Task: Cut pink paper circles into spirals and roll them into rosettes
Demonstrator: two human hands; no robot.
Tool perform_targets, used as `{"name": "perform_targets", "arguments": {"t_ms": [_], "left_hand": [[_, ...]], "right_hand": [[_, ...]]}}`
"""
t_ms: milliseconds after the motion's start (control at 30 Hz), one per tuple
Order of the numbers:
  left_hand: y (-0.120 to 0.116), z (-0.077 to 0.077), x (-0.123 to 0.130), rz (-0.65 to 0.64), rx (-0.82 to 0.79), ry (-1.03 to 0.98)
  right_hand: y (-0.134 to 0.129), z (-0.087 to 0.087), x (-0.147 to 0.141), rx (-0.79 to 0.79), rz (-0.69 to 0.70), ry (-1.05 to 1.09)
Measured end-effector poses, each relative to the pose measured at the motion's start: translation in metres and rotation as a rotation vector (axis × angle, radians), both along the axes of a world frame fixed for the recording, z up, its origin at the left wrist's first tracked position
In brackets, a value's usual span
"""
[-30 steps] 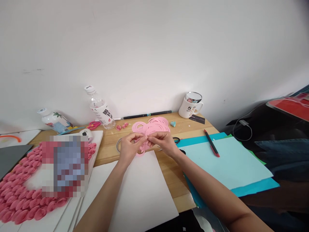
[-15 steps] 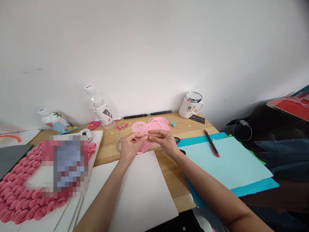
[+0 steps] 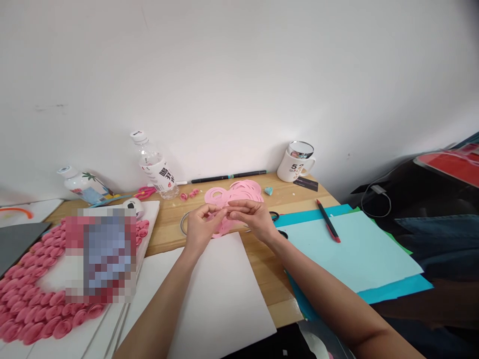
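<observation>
Fingertips of my left hand (image 3: pixel 204 224) and my right hand (image 3: pixel 250 217) meet in a pinch over the middle of the desk. Whatever they pinch is too small and hidden to make out; it may be pink paper. Right behind and beneath the fingers lies a pile of pink paper rings and spirals (image 3: pixel 245 188). Small rolled pink pieces (image 3: pixel 184 196) sit behind my left hand. Black scissor handles (image 3: pixel 283 234) show beside my right wrist. Below both hands a white sheet (image 3: pixel 220 299) lies flat.
At left, a board holds rows of pink paper flowers (image 3: pixel 33 299). Bottles (image 3: pixel 157 172) (image 3: pixel 84 185) stand along the wall, with a mug (image 3: pixel 294 163) and a black pen (image 3: pixel 209 178). Blue sheets (image 3: pixel 348 249) under a red-black pen (image 3: pixel 328 222) lie right.
My fingertips have shifted very slightly against each other. Everything else looks the same.
</observation>
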State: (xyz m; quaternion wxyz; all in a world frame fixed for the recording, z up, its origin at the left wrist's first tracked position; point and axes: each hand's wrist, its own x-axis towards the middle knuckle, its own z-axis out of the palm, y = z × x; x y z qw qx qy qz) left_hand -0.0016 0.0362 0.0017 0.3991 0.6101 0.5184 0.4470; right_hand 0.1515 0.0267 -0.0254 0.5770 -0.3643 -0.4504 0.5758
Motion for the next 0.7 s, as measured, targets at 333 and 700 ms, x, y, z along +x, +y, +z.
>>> {"name": "perform_targets", "arguments": {"t_ms": [333,700], "left_hand": [[-0.0019,0.0019,0.0013,-0.008,0.007,-0.032],[-0.0037,0.0053,0.0039,0.012,-0.039,-0.002]], "right_hand": [[-0.0002,-0.0028,-0.0004,-0.002,-0.021,-0.024],[-0.0011,-0.0024,-0.0011,0.013,-0.039,0.0]]}}
